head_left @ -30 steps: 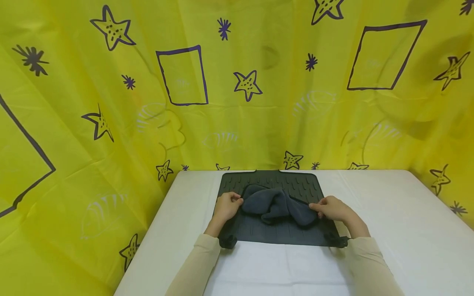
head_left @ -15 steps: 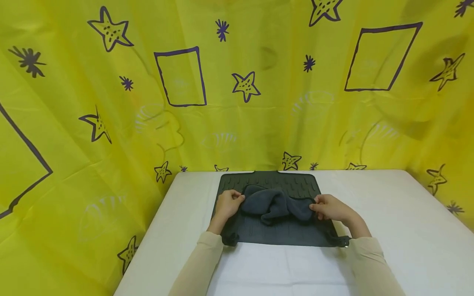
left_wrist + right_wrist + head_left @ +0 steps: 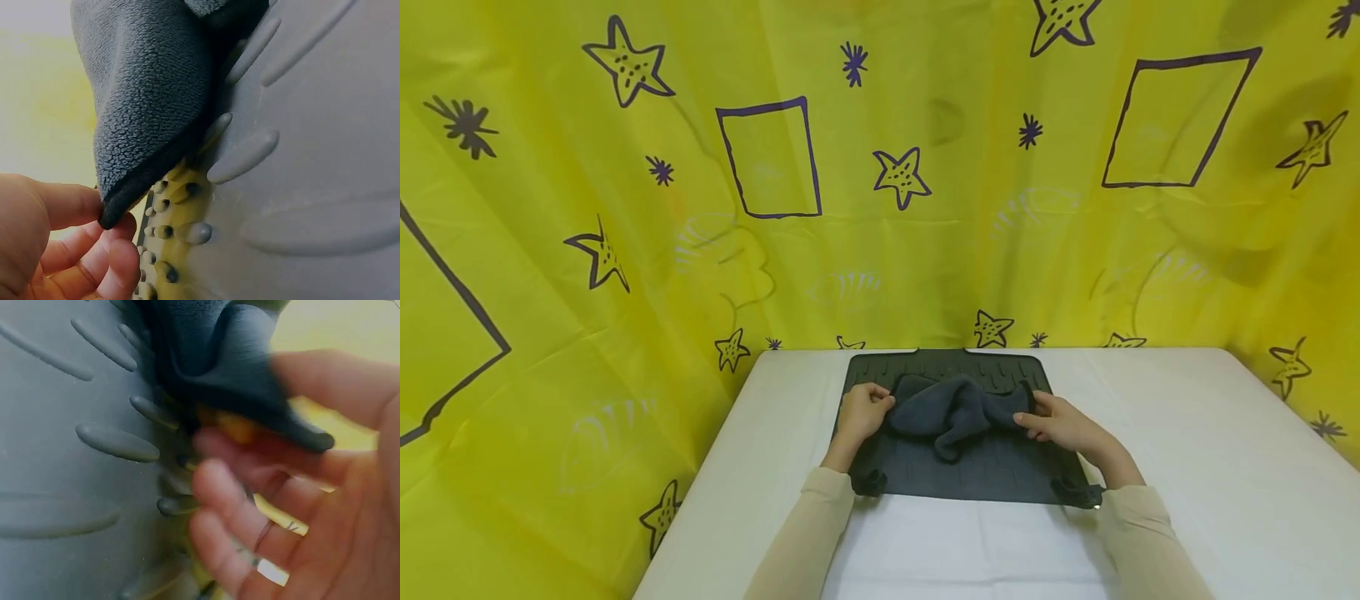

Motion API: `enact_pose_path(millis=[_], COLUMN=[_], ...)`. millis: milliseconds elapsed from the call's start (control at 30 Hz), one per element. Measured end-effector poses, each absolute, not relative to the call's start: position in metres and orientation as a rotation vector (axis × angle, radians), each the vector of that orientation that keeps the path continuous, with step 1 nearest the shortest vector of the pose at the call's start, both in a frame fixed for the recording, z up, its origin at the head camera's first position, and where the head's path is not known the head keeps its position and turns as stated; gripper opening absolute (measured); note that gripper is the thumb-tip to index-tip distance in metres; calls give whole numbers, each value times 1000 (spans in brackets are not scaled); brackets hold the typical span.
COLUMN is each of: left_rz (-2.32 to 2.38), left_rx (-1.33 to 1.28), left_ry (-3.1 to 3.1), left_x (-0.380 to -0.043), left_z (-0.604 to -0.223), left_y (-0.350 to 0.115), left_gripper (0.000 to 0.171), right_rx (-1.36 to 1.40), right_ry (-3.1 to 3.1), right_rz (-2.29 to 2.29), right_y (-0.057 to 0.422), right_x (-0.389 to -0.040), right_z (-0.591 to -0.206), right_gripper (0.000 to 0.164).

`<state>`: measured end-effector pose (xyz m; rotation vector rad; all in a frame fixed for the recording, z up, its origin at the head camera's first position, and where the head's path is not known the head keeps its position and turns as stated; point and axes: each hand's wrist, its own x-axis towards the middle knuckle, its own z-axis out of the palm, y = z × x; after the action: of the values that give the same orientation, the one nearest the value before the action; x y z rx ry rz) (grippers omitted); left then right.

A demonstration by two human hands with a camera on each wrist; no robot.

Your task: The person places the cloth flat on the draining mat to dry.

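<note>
A dark blue-grey fleecy cloth [image 3: 958, 408] lies bunched in folds over a dark rubber mat [image 3: 962, 482] with raised ridges. My left hand [image 3: 861, 412] pinches the cloth's left corner; in the left wrist view the bound tip of the cloth [image 3: 147, 106] sits between thumb and finger. On the other side, my right hand [image 3: 1067, 423] pinches the right end of the cloth, its edge standing up at the fingers. The right wrist view has the thumb against the cloth [image 3: 244, 362] and a finger behind it, while the other fingers spread loosely below.
A white-covered table [image 3: 1180, 433] carries the mat, which reaches its far edge. Behind it hangs a yellow curtain [image 3: 955, 267] printed with stars and frames. Dark wrist straps [image 3: 1078, 492] show near the mat's front corners.
My right hand has shifted slightly left with the cloth's right end, which now stands up and bunches more toward the middle. The left hand keeps its pinch in nearly the same place.
</note>
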<state>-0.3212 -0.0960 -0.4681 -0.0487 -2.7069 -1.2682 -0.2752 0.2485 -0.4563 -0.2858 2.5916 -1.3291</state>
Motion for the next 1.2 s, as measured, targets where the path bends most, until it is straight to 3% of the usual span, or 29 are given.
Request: enact_pose_path(millis=[100,200,400,1200], left_rz=[-1253,-1241,-1286,-1412], left_rx=[-55,-64,-114,-31], left_ry=[-2697,-2687,-2649,-2685], left_x=[-322,-322,-324,-364], left_z=[-468,-467,-466,-450], left_y=[-98,-99,-99,-117], left_gripper=[13,13,13,19], right_rx=[-301,-243,-46,-82], right_ry=[2600,2649,2796,2839], right_rz=[-1302,-1353,-1486,-1452], right_y=[247,247,250,243], right_x=[-275,-275,-274,-326], right_z=[-457,-455,-450,-435], right_gripper=[26,20,27,31])
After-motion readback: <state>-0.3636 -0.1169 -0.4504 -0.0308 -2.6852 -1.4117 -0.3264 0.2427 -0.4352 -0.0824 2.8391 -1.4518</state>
